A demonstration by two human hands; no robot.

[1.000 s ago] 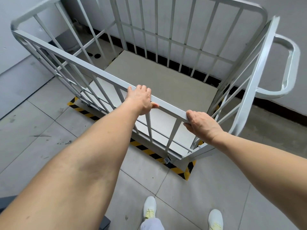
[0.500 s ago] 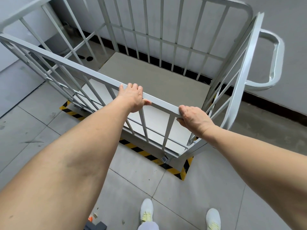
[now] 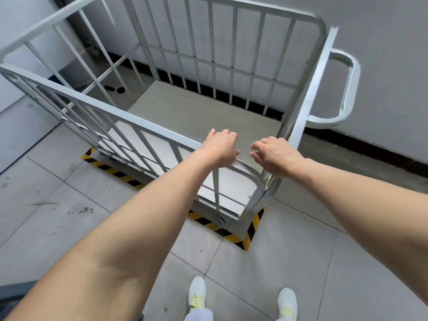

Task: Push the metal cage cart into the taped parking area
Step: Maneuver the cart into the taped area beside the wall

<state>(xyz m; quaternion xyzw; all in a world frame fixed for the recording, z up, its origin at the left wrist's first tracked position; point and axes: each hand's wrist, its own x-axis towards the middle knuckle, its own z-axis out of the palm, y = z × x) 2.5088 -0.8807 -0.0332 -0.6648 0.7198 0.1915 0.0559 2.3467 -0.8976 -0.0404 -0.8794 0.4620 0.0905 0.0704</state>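
Released since a moment ago, the metal cage cart (image 3: 208,110) stands inside the taped parking area (image 3: 234,238), its far side close to the wall (image 3: 382,66). My left hand (image 3: 220,147) and right hand (image 3: 275,154) hover at its top rail (image 3: 115,112), fingers loosely curled and holding nothing. The parking looks finished.

No lettering, label, brand or number is legible on the metal cage cart (image 3: 129,117), the grey walls (image 3: 382,31) or the tiled floor (image 3: 69,228). Yellow-and-black striped tape (image 3: 234,238) along the cart's near side is the only marking.
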